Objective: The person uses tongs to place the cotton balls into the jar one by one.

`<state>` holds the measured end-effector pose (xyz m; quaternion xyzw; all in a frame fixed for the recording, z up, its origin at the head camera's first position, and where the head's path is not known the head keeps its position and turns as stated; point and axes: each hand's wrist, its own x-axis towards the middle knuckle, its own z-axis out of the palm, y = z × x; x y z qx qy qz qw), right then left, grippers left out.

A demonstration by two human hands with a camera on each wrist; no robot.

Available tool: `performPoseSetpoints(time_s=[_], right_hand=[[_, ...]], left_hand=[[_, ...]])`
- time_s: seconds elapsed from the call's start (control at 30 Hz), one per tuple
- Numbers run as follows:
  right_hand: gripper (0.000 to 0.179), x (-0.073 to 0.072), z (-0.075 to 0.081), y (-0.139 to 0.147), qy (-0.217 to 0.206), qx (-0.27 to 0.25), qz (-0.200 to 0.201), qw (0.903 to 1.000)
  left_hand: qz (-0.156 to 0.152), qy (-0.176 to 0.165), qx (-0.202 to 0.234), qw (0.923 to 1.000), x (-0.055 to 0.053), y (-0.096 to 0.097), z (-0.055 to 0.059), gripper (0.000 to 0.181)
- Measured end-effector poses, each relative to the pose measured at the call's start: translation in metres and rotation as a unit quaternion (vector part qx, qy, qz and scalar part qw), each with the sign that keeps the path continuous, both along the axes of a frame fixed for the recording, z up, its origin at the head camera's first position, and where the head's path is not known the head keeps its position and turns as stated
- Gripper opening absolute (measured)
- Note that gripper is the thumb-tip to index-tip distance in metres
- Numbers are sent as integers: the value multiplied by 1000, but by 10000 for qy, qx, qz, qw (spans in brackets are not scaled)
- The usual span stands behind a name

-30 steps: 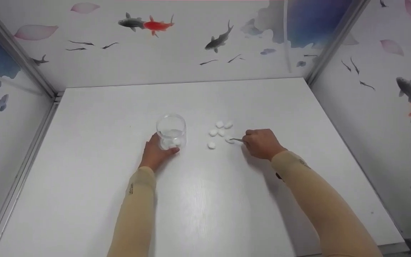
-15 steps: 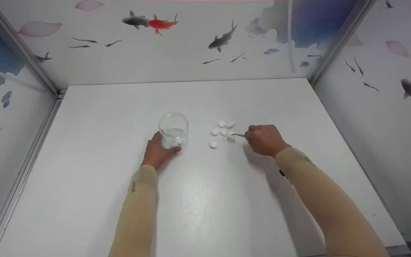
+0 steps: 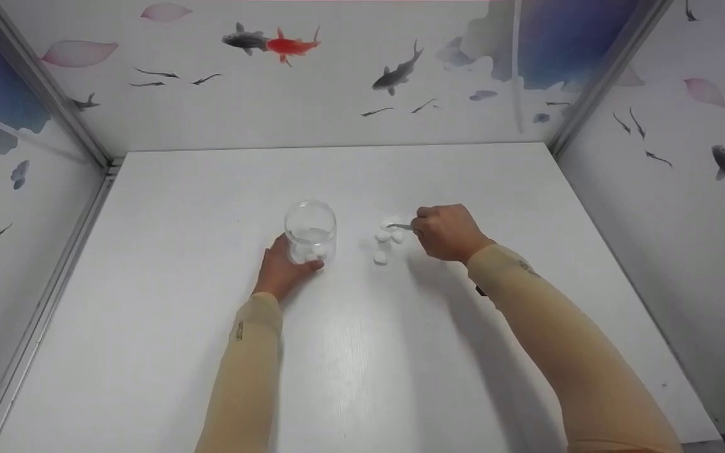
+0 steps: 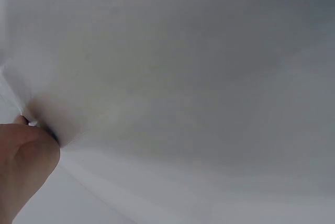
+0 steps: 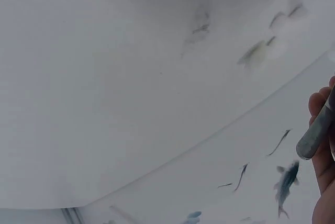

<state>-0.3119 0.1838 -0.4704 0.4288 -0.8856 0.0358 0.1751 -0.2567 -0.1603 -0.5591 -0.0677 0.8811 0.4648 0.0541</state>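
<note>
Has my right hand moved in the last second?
Yes. Judged against the table, the right hand has moved forward, closer to the far edge, and somewhat to the left.

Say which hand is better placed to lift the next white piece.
Probably the right hand: it holds a slim grey tool, tip at the white pieces. The left hand holds the clear jar.

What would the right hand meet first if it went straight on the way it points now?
The right hand, tweezers leading, would probably meet the cotton ball at their tip first; whether they touch is unclear. Beyond stands the clear jar.
</note>
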Motion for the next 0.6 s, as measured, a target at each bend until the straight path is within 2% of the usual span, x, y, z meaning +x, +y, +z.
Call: performPoseSetpoints(time_s=[0.27, 0.43, 0.6], right_hand=[[13, -7, 22, -35, 334, 147, 221, 9991], [14, -7, 35, -60, 477, 84, 216, 9986], [15, -2, 36, -86, 432, -56, 318, 9985]], left_hand=[[-173, 142, -53, 9997, 0, 0, 2, 104], [-161, 147, -106, 9997, -1, 1, 4, 105], [-99, 103, -160, 9998, -1, 1, 3, 104]])
